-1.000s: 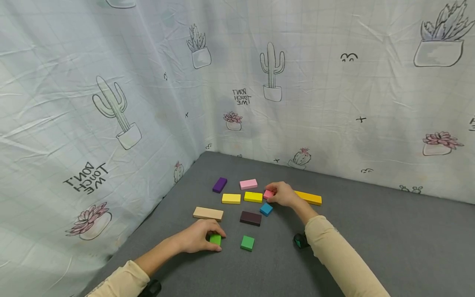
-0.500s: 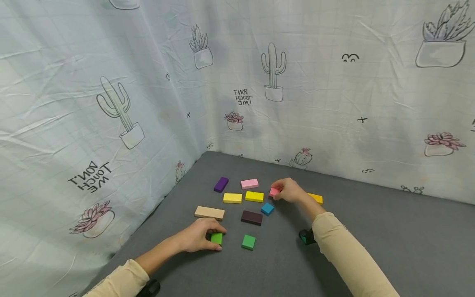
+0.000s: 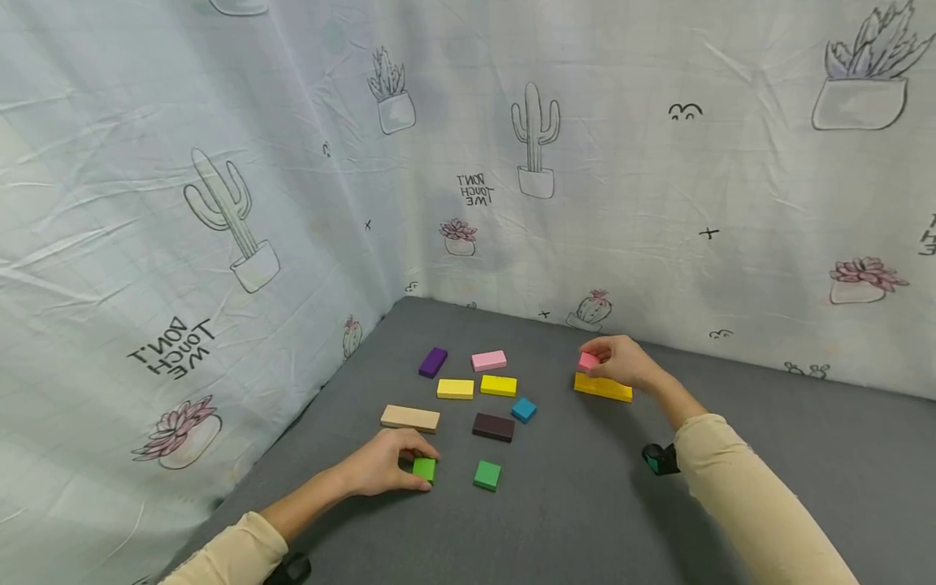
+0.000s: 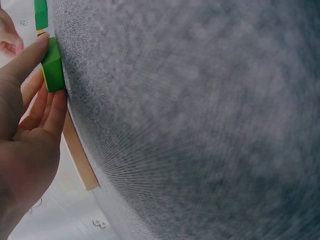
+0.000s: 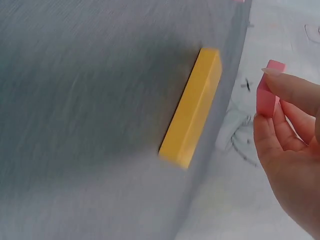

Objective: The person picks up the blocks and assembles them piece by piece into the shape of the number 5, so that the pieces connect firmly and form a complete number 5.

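Between thumb and fingers, my left hand (image 3: 380, 465) pinches a bright green block (image 3: 424, 469) at the near left of the grey table. The left wrist view shows the same green block (image 4: 53, 67) low at the cloth. Over at the right, my right hand (image 3: 621, 361) holds a small pink block (image 3: 588, 362) by thumb and fingertips. It overlaps the back of a long orange-yellow block (image 3: 603, 387) in the head view. In the right wrist view the pink block (image 5: 269, 92) is raised off the table, apart from the long orange-yellow block (image 5: 192, 110).
Loose blocks lie in the middle: purple (image 3: 433, 362), light pink (image 3: 488, 361), pale yellow (image 3: 455, 389), bright yellow (image 3: 499, 386), blue (image 3: 523, 409), dark brown (image 3: 493, 427), tan (image 3: 410, 418) and darker green (image 3: 487, 475). A printed curtain (image 3: 629, 203) hangs behind the grey table (image 3: 556, 520).
My right hand has carried the pink block rightward, from beside the blue and yellow blocks to the long orange-yellow block. My left hand has stayed at the green block.
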Available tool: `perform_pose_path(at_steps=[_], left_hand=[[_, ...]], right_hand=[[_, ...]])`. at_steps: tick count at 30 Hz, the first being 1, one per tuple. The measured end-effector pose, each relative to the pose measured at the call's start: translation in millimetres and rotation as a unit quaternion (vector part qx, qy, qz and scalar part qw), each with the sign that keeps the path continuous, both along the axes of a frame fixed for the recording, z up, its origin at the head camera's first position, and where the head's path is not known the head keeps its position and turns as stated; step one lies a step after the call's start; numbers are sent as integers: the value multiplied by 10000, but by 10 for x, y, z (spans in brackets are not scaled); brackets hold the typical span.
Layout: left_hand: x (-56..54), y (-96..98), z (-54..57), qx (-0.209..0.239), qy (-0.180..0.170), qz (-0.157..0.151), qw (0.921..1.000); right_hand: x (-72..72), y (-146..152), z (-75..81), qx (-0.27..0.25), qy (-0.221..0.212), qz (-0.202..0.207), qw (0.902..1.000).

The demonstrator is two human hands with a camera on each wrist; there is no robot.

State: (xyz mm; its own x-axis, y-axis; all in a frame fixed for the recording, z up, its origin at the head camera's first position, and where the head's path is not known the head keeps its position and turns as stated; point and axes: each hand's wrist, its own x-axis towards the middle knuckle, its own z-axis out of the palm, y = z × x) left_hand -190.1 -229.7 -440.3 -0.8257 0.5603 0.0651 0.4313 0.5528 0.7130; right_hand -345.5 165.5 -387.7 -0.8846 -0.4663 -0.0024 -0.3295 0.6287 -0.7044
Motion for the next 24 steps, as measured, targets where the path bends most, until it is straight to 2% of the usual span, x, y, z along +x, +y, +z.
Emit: perform_pose_path(at_steps=[12, 24], left_hand=[[-8, -14, -20, -56, 5, 28, 10000], [-31, -24, -39, -116, -20, 15, 9999]], right_hand=[[121, 507, 7, 389, 414, -67, 9984], [153, 750, -196, 874, 441, -154, 9951]])
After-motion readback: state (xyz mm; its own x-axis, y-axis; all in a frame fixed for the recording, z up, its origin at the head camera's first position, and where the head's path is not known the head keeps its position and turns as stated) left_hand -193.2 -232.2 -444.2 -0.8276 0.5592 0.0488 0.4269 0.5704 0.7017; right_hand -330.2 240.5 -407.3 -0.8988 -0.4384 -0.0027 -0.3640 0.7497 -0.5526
